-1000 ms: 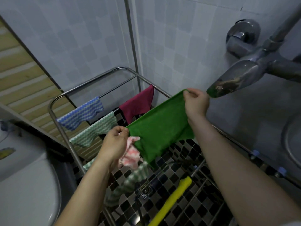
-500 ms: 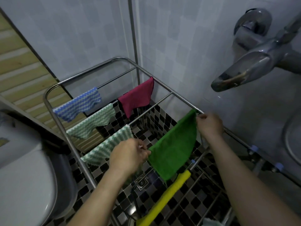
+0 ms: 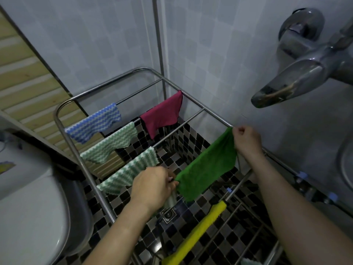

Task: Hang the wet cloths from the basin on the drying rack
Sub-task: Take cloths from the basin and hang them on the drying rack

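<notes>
1. Head view, item in hand: one green microfibre cloth (image 3: 207, 167), being stretched between two hands over the front half of the steel drying rack (image 3: 61, 104); it is hanging in a slack sag, not yet draped on a rail.
2. Left hand (image 3: 152, 185): fingers are pinching the cloth's lower left corner; a scrap of pale striped fabric is also showing under this hand, and I cannot tell whether the hand is holding it.
3. Right hand (image 3: 246, 139): fingers are pinching the upper right corner, just beside the rack's side rail.
4. Handling, as I judge it: soft, limp, light though damp, not fragile; it is folding wherever unsupported, so two top corners are the sensible hold.
5. Count, cloths already hanging: one blue zigzag cloth (image 3: 93, 123), one magenta cloth (image 3: 162, 115), two green-and-white zigzag cloths (image 3: 110, 144) (image 3: 129, 173), one yellow cloth (image 3: 198, 234). Five hung, one in hand.
6. Basin: not identifiable in this view.
</notes>
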